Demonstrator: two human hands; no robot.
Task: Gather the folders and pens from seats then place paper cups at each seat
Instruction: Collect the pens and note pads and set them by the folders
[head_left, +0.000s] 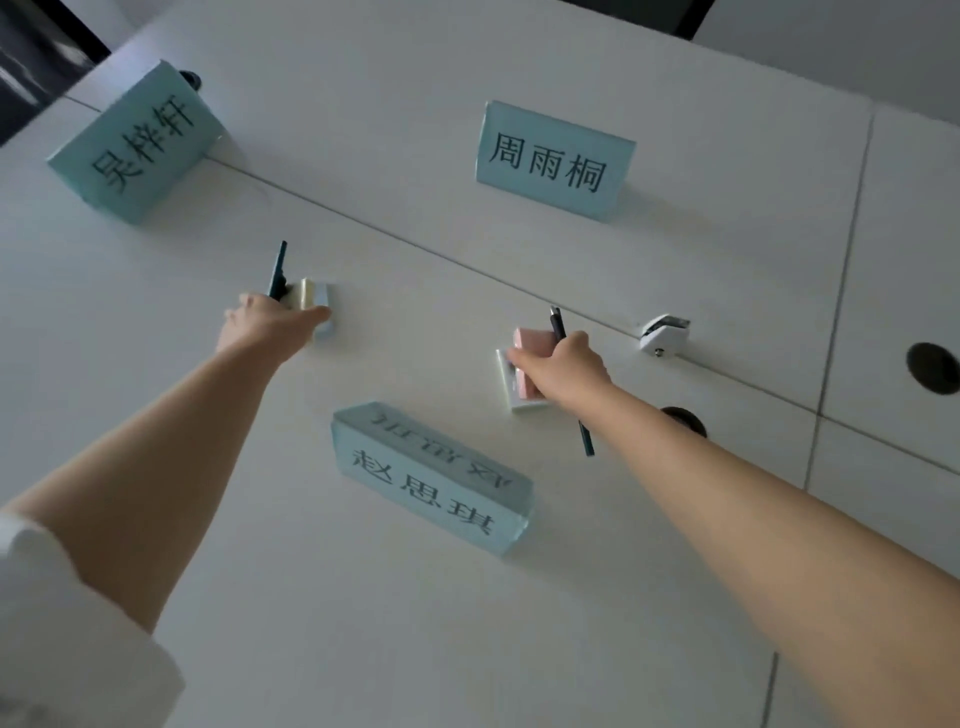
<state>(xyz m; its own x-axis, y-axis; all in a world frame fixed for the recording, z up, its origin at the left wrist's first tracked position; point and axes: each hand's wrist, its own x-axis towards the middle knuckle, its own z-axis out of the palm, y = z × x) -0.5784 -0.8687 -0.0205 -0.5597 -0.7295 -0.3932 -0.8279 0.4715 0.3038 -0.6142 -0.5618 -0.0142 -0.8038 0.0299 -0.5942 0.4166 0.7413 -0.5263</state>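
Both arms reach out over a white table. My left hand grips a dark pen that points away from me, and its fingers rest on a small pale yellow and blue pad lying on the table. My right hand holds another dark pen, whose lower end sticks out below the wrist, and it presses on a pink pad stacked on pale green and white ones. No paper cups are in view.
Three teal name cards stand on the table: one far left, one at the back centre, one near me between my arms. A white clip and two round cable holes lie at the right.
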